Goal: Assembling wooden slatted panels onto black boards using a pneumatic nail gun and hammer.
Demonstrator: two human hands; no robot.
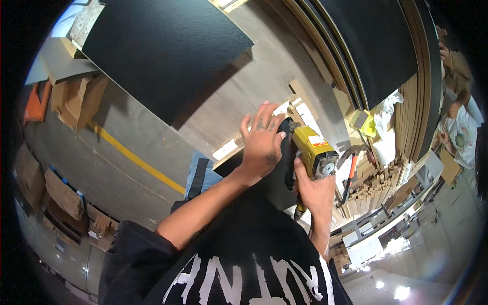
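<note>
My right hand (pixel 315 193) is wrapped round the handle of a yellow and black pneumatic nail gun (pixel 312 145), whose nose end rests at or just over the work. My left hand (pixel 262 147) lies with fingers spread on a black panel with pale wooden strips (pixel 231 151) along its edge, right beside the gun's black front. Part of that panel is hidden under my hands and the gun. Below the handle, a hose fitting (pixel 300 210) shows next to my shirt.
A large black board (pixel 162 51) juts in from the upper left. Stacked black-faced boards (pixel 376 46) stand at the upper right. Near them are a hammer (pixel 351 151), a yellow-green object (pixel 363 122) and bundled wood strips (pixel 373 195). Another person (pixel 457 101) is at the far right.
</note>
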